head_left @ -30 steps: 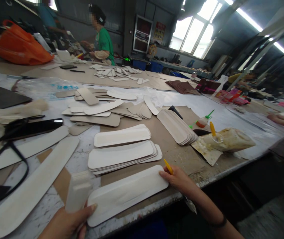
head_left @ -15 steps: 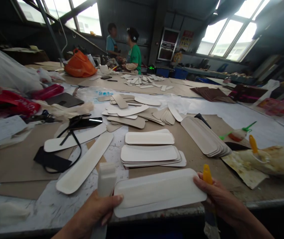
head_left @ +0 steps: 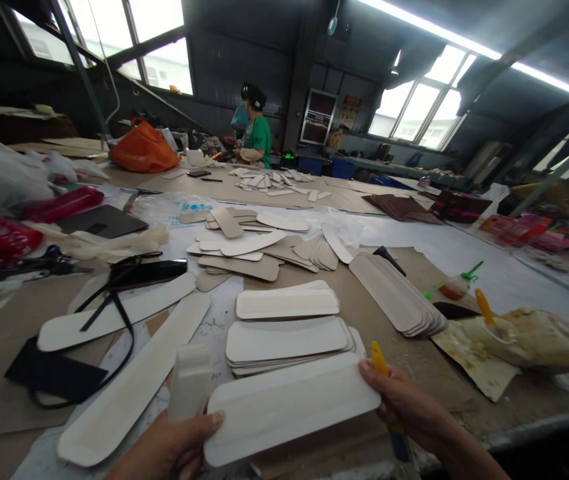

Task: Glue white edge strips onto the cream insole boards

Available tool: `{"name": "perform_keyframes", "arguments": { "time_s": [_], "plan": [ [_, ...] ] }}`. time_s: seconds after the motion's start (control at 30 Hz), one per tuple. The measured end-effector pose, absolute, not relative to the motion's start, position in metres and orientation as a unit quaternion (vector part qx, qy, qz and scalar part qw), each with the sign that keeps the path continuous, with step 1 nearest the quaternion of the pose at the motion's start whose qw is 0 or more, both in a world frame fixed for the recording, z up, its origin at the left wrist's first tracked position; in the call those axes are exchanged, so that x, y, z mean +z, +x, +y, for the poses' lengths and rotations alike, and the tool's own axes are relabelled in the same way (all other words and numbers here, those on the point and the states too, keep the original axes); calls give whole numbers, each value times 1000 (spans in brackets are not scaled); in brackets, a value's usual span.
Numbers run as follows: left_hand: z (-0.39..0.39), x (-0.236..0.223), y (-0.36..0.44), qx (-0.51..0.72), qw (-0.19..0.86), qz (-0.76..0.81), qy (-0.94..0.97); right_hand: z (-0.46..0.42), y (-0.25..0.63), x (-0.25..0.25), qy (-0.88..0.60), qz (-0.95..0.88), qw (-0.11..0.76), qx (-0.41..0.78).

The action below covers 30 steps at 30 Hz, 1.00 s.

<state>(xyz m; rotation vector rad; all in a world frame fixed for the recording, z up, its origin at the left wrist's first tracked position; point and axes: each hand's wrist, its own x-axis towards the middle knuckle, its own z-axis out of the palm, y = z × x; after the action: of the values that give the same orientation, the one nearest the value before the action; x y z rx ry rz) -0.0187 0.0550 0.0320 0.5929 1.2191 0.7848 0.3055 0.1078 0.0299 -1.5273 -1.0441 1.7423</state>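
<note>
White panel (head_left: pixel 292 407) spans between the hands: left hand (head_left: pixel 169 443) pinches its left end, right hand (head_left: pixel 407 403) its right end, alongside a yellow-handled tool (head_left: pixel 380 360).

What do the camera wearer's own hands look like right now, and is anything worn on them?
The left hand and the right hand are both bare, with no gloves. I see no ring, watch or bracelet, though some fingers are hidden. No sleeve, cable or marking shows on either side before the picture's edge cuts off the view.
</note>
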Motion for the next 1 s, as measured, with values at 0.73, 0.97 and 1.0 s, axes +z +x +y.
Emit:
{"name": "perform_keyframes", "arguments": {
  "time_s": [0.73, 0.97, 1.0],
  "plan": [
    [149, 18, -26, 314, 440, 724, 429, 211, 316, 54, -714, -690, 27, 117],
    [140, 12, -19, 316, 437, 719, 439, 186, 311, 33, -687, -715, 25, 127],
    [140, 13, -19, 317, 445, 714, 437, 185, 311, 32, -684, -717, 29, 129]
  ]
}}
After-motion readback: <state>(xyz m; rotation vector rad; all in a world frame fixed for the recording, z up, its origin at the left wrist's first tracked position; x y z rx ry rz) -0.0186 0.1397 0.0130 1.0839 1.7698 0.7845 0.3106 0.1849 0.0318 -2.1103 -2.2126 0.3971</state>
